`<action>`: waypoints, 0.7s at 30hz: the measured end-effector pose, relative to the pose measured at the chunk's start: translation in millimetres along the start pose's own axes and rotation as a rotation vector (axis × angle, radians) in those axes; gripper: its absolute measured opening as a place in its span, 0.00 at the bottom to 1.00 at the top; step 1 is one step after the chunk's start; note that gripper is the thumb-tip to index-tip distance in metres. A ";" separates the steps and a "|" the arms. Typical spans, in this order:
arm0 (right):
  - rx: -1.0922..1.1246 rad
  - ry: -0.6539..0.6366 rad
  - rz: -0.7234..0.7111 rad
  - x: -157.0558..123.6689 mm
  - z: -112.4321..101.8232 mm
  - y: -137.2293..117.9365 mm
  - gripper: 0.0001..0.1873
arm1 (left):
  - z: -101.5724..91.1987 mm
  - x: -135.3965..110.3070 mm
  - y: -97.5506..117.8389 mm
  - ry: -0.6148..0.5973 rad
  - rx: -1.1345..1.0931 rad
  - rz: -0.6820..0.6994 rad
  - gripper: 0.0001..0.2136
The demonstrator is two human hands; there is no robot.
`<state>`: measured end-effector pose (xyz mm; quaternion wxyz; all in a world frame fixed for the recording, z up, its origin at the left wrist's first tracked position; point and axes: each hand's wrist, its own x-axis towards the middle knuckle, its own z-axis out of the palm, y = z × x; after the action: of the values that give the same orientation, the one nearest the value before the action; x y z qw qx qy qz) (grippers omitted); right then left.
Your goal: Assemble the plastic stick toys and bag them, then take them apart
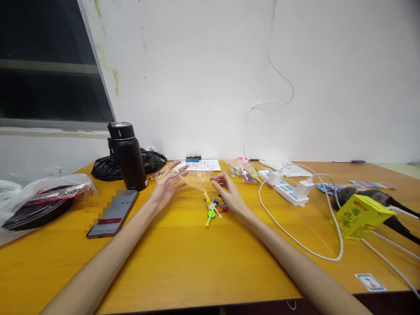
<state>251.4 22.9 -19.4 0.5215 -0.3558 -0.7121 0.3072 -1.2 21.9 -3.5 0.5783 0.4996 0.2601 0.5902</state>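
Note:
A clear plastic bag (pixel 198 178) lies between my two hands, above the middle of the table. My left hand (pixel 166 189) is at its left side, fingers spread and stretched out, the fingertips over or against the film. At the bag's right edge is my right hand (pixel 228 190), its fingers loosely bent and the thumb apart from them; whether the fingertips touch the film is hard to see. Just below the bag sits a small pile of plastic pieces: a yellow piece (pixel 206 197), a green piece (pixel 210 215), a white arrow-like piece (pixel 218 213) and some dark ones partly behind my right hand.
Behind are a bag of coloured pieces (pixel 245 172), paper sheets (pixel 210 165) and a screwdriver (pixel 193 158). On the left stand a black bottle (pixel 127 157) and a phone (pixel 113 216). A power strip (pixel 290 192), white cables and a yellow box (pixel 361 216) occupy the right.

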 end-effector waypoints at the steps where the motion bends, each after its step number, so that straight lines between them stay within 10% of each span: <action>1: -0.017 0.004 -0.020 -0.3 0.0 -2.2 0.09 | 0.8 -0.1 -1.2 -0.004 -0.021 -0.003 0.23; 21: -0.105 0.006 -0.048 1.5 -3.0 -1.0 0.12 | 8.4 -4.2 -2.0 -0.015 -0.190 -0.048 0.22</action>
<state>253.8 23.7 -17.0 0.5115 -0.3665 -0.7339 0.2557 6.4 16.0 -3.4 0.6390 0.4405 0.2109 0.5943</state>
